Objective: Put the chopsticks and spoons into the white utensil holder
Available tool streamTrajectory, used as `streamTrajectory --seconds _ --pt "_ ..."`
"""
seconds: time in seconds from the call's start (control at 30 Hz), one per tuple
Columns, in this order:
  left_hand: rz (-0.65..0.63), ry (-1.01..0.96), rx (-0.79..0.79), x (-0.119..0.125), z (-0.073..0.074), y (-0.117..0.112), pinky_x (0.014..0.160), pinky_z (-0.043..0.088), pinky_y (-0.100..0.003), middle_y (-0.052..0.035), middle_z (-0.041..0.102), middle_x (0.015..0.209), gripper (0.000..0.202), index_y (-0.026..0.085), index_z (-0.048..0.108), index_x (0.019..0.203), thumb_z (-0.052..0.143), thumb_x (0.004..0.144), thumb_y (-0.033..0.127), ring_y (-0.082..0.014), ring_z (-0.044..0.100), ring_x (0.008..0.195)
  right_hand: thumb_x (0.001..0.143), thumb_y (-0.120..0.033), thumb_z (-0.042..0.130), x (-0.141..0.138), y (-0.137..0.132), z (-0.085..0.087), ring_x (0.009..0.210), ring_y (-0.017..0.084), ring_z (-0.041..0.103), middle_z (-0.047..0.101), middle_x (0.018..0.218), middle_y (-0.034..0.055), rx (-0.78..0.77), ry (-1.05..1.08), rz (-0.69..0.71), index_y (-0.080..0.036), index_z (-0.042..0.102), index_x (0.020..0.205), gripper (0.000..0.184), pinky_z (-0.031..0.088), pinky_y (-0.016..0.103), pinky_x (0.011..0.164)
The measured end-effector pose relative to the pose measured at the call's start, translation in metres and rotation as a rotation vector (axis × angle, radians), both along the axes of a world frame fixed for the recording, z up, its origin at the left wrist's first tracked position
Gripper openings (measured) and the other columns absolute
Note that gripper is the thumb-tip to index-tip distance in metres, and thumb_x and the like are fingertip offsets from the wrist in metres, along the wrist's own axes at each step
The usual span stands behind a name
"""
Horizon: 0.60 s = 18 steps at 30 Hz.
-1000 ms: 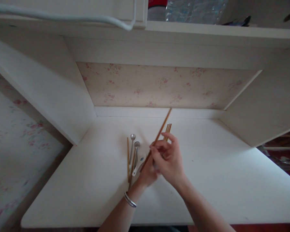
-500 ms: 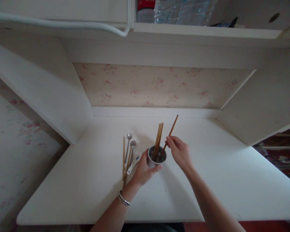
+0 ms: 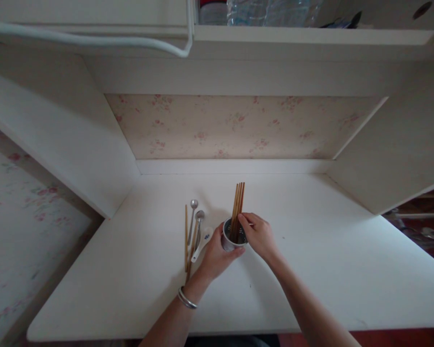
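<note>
My left hand (image 3: pixel 215 258) is wrapped round a metal cup (image 3: pixel 228 245) with a perforated inside, held tilted above the white table. Several wooden chopsticks (image 3: pixel 237 202) stand bunched in it. At the rim, my right hand (image 3: pixel 259 236) pinches a reddish chopstick against the bunch; its lower part is inside the cup. Left of the cup lie two metal spoons, one with a small round bowl (image 3: pixel 194 204) and one beside it (image 3: pixel 200 215). A white ceramic spoon (image 3: pixel 201 243) lies close to my left hand. Further left are a loose chopstick (image 3: pixel 186 238) and another stick (image 3: pixel 188 271), partly covered.
The white table (image 3: pixel 321 270) has side panels left and right (image 3: pixel 394 144). An overhead shelf (image 3: pixel 311 36) holds plastic-wrapped bottles (image 3: pixel 267 12). A white cable (image 3: pixel 94 41) runs along the shelf's underside at left.
My right hand has moved left and brought the reddish chopstick from a slant at the cup's right side to upright against the others. The left hand still holds the cup.
</note>
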<state>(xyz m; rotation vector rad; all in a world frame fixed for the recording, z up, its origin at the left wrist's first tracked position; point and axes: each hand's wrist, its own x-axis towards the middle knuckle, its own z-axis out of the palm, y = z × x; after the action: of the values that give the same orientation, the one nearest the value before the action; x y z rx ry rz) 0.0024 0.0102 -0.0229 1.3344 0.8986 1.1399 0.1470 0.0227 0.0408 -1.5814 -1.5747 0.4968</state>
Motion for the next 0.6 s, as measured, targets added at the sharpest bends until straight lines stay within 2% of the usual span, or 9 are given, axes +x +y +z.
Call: streamTrajectory --seconds 0.13,0.23,0.37,0.47,0.53,0.6 --pt "0.003 0.02 -0.002 0.0 0.001 0.0 0.106 0.041 -0.046 -0.0117 0.058 0.133 0.079 0.021 0.046 0.134 0.082 0.064 0.018 -0.0278 0.055 0.121 0.092 -0.048 0.048 0.002 -0.003 -0.004 0.086 0.021 0.068 0.071 0.104 0.0072 -0.062 0.15 0.017 -0.021 0.066 0.111 0.037 0.054 0.035 0.077" --pt "-0.002 0.022 0.001 0.0 0.009 -0.002 0.105 0.042 -0.045 -0.0108 0.059 0.131 0.075 0.021 0.046 0.133 0.081 0.066 0.019 -0.0265 0.056 0.12 0.089 -0.049 0.055 0.004 -0.012 -0.013 0.104 0.023 0.064 0.064 0.121 0.0085 -0.072 0.338 0.108 -0.025 0.05 0.132 0.049 0.054 0.038 0.087" --pt "-0.015 0.046 0.058 0.004 0.023 -0.006 0.101 0.046 -0.039 -0.0081 0.061 0.127 0.064 0.023 0.048 0.13 0.076 0.072 0.02 -0.0229 0.06 0.115 0.077 -0.045 0.073 0.001 -0.029 -0.033 0.132 0.028 0.044 0.045 0.144 0.01 -0.033 0.394 0.183 -0.028 0.03 0.145 0.082 0.034 0.05 0.112" --pt "-0.015 0.096 0.116 0.007 0.027 -0.007 0.097 0.05 -0.036 -0.0078 0.063 0.124 0.054 0.022 0.05 0.128 0.068 0.077 0.017 -0.0207 0.063 0.108 0.067 -0.04 0.083 -0.005 -0.036 -0.05 0.132 0.03 0.045 0.044 0.145 0.0117 -0.071 0.462 0.177 -0.028 0.021 0.148 0.103 0.033 0.053 0.112" --pt "0.004 0.172 0.157 0.006 0.023 -0.011 0.098 0.049 -0.038 -0.0093 0.061 0.128 0.052 0.021 0.051 0.128 0.064 0.079 0.015 -0.0218 0.062 0.109 0.066 -0.038 0.084 -0.007 -0.036 -0.059 0.128 0.03 0.05 0.05 0.14 0.0121 -0.064 0.509 0.147 -0.027 0.022 0.147 0.103 0.037 0.053 0.11" --pt "0.06 0.29 0.185 0.002 0.019 -0.018 0.106 0.042 -0.043 -0.0126 0.055 0.137 0.063 0.021 0.047 0.134 0.068 0.075 0.017 -0.0271 0.055 0.122 0.066 -0.037 0.083 -0.007 -0.035 -0.066 0.126 0.03 0.051 0.053 0.137 0.0126 -0.029 0.521 0.121 -0.025 0.027 0.145 0.097 0.037 0.053 0.11"
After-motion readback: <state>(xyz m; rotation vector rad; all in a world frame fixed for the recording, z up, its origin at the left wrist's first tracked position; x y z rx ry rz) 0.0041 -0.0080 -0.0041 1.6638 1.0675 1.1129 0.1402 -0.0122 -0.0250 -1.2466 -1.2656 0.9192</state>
